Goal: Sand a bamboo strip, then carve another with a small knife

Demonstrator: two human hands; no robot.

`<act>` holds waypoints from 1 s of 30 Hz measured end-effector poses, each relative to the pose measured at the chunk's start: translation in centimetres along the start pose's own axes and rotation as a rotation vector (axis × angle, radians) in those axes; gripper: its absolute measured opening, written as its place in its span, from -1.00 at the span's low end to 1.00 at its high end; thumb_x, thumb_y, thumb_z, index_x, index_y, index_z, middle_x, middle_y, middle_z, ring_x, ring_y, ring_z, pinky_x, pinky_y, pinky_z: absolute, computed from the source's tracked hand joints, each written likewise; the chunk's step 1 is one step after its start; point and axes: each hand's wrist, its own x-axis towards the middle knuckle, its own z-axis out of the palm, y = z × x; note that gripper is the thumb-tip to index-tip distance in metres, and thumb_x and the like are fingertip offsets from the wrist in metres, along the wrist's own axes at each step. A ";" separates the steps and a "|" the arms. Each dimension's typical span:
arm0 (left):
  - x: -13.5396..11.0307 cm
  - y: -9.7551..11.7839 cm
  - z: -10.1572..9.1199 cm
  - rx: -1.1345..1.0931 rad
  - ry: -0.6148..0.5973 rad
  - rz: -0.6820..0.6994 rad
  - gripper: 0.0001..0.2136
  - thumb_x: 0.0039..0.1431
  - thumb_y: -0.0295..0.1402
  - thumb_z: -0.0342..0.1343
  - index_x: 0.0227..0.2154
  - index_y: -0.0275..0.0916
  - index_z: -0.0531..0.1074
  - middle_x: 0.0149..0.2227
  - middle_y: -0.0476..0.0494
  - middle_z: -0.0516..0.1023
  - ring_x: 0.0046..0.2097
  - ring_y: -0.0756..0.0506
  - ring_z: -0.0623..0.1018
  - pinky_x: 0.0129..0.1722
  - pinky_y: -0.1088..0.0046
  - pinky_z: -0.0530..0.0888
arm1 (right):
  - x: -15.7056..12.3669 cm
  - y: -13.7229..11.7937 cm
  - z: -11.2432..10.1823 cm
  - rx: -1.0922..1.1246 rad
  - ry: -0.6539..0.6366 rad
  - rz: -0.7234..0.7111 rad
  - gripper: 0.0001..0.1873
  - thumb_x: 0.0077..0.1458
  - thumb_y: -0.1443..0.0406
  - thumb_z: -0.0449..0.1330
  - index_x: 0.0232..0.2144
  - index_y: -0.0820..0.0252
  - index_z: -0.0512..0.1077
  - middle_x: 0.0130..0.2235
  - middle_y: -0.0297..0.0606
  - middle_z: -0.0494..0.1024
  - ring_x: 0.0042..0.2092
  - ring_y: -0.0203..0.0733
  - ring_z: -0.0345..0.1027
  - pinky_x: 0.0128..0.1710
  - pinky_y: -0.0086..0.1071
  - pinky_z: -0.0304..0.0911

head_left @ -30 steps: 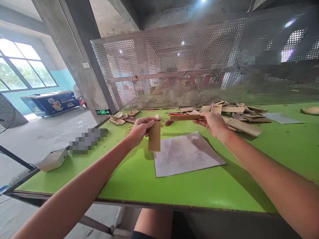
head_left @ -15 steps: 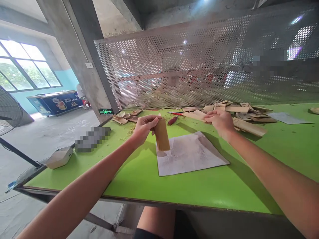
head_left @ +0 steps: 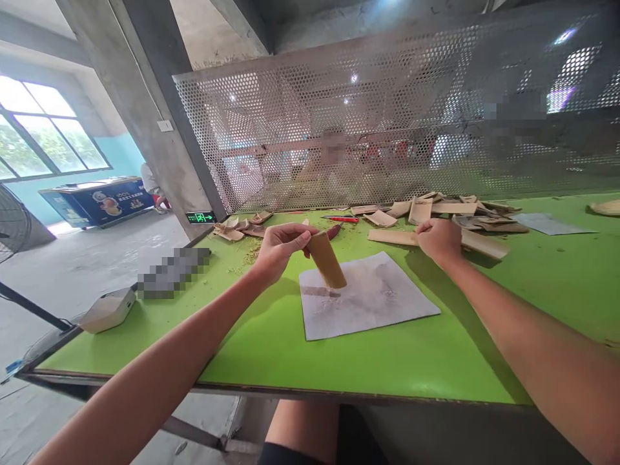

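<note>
My left hand pinches the top end of a tan wooden strip. The strip slants down to the right, and its lower end touches a grey sheet lying on the green table. My right hand rests knuckles up on a long flat wooden strip that lies on the table, fingers curled over its right end. Behind that hand spreads a pile of similar wooden pieces.
A red pen and a dark red tool lie beyond the sheet. More wood scraps sit at the far left. A perforated metal screen walls the table's back. A small grey box rests near the left edge.
My left hand has swung the strip from hanging upright over the bare table to leaning onto the grey sheet. My right hand has lowered its long strip from the air onto the table.
</note>
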 end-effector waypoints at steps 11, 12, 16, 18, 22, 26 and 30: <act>-1.1 1.2 1.8 0.335 -0.024 0.164 -0.89 0.04 -0.42 0.29 -0.35 -0.28 0.66 -0.43 -0.15 0.64 -0.52 0.03 0.51 -0.54 0.52 0.51 | -4.4 -6.7 -2.6 0.501 -0.273 -0.436 -0.80 0.11 0.25 0.21 -0.33 0.21 0.61 -0.26 -0.13 0.66 -0.19 -0.07 0.53 -0.14 -0.25 0.37; -1.2 1.3 2.1 0.391 -0.020 0.195 -0.89 0.05 -0.45 0.27 -0.34 -0.28 0.66 -0.42 -0.14 0.65 -0.52 0.03 0.51 -0.54 0.53 0.51 | -5.4 -7.6 -2.9 0.660 -0.392 -0.503 -0.74 0.14 0.18 0.19 -0.29 0.21 0.61 -0.27 -0.13 0.66 -0.20 -0.10 0.53 -0.16 -0.26 0.39; -1.6 0.9 2.8 0.554 0.000 0.357 -0.85 0.06 -0.50 0.25 -0.29 -0.25 0.65 -0.35 -0.12 0.68 -0.41 0.00 0.59 -0.43 0.54 0.56 | -8.2 -10.0 -3.8 0.930 -0.662 -0.647 -0.63 0.09 0.03 0.25 -0.24 0.19 0.62 -0.26 -0.16 0.65 -0.22 -0.14 0.51 -0.22 -0.26 0.43; -1.6 0.6 2.7 0.613 -0.002 0.432 -0.83 0.07 -0.49 0.26 -0.24 -0.25 0.63 -0.31 -0.12 0.68 -0.34 -0.02 0.62 -0.35 0.52 0.58 | -8.8 -10.3 -4.1 0.950 -0.709 -0.659 -0.66 0.04 0.06 0.29 -0.26 0.16 0.63 -0.26 -0.19 0.65 -0.22 -0.14 0.51 -0.21 -0.25 0.42; -1.6 0.4 2.5 0.683 -0.021 0.541 -0.86 0.09 -0.47 0.28 -0.25 -0.26 0.61 -0.29 -0.13 0.69 -0.29 -0.02 0.64 -0.25 0.52 0.58 | -9.0 -10.2 -4.6 0.996 -0.730 -0.639 -0.74 -0.03 0.12 0.35 -0.33 0.15 0.64 -0.25 -0.19 0.66 -0.18 -0.12 0.52 -0.14 -0.22 0.41; -1.8 0.9 2.6 0.731 -0.033 0.586 -0.92 0.11 -0.43 0.27 -0.31 -0.24 0.60 -0.32 -0.13 0.68 -0.28 -0.04 0.64 -0.22 0.49 0.57 | -9.0 -9.9 -4.8 0.981 -0.735 -0.685 -0.78 -0.06 0.19 0.37 -0.31 0.14 0.64 -0.22 -0.21 0.65 -0.13 -0.10 0.53 -0.04 -0.17 0.39; -2.0 1.2 2.7 0.765 -0.064 0.550 -0.92 0.14 -0.39 0.25 -0.30 -0.20 0.59 -0.32 -0.14 0.68 -0.27 -0.07 0.64 -0.21 0.44 0.55 | -9.2 -9.8 -4.9 0.928 -0.677 -0.740 -0.78 -0.07 0.24 0.38 -0.29 0.11 0.63 -0.19 -0.24 0.65 -0.10 -0.09 0.52 0.02 -0.13 0.37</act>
